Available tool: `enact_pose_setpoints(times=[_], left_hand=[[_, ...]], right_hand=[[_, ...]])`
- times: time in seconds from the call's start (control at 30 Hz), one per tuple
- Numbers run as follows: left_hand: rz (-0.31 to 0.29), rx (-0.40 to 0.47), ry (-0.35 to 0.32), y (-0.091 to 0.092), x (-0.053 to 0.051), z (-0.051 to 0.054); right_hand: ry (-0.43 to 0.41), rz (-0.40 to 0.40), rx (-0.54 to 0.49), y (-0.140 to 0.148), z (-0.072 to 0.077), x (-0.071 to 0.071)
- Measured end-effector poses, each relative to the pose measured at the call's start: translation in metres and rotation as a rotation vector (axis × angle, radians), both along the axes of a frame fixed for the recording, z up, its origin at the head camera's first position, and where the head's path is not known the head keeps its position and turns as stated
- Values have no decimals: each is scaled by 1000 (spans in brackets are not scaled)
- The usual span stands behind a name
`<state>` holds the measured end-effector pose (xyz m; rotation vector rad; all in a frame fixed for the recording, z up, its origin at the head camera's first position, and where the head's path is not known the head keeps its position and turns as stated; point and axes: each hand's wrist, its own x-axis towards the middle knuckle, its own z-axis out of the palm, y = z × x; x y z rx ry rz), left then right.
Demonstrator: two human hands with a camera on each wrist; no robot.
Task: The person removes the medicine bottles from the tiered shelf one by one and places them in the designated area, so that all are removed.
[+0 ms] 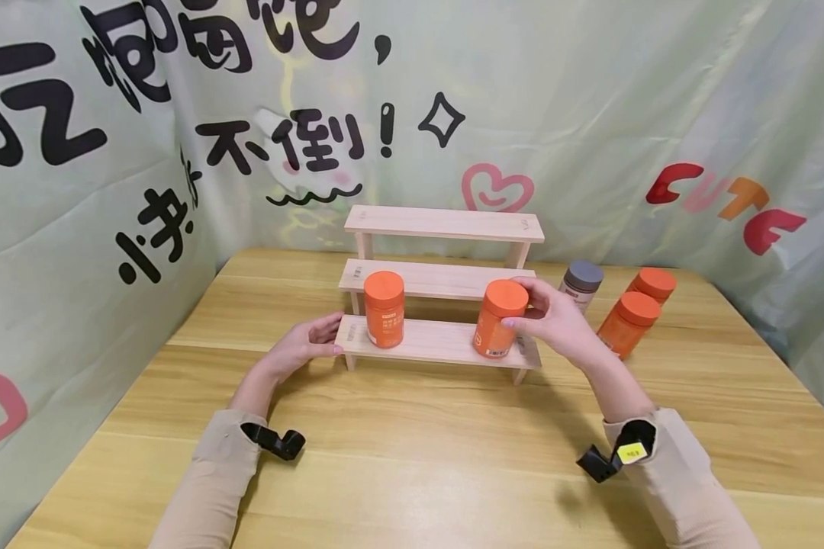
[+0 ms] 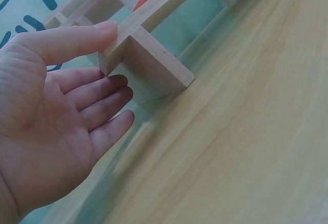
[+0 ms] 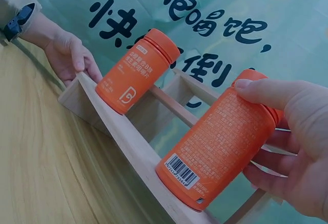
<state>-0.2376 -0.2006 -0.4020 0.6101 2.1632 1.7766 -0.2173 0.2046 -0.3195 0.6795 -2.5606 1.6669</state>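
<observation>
A three-tier wooden shelf (image 1: 446, 343) stands on the table. At the left end of its lowest tier, my left hand (image 1: 307, 341) pinches the corner between thumb and forefinger; in the left wrist view the other fingers (image 2: 105, 108) hang loosely below. One orange bottle (image 1: 384, 313) stands upright near that end. Toward the right end, my right hand (image 1: 552, 319) grips a second orange bottle (image 1: 500, 320) from its right side. This bottle's base is at the tier's surface, and its barcode (image 3: 183, 171) shows in the right wrist view.
Right of the shelf stand a grey-capped bottle (image 1: 582, 282) and two more orange-capped bottles, a nearer one (image 1: 629, 324) and a farther one (image 1: 654, 284). A printed curtain (image 1: 590, 114) hangs behind the wooden table (image 1: 412, 465).
</observation>
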Motion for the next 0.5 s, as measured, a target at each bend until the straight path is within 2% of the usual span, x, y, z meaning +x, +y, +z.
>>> enact_pose_setpoints(times=[0.5], left_hand=[[-12, 7, 1, 0, 0, 0]], right_hand=[[58, -42, -49, 14, 8, 8]])
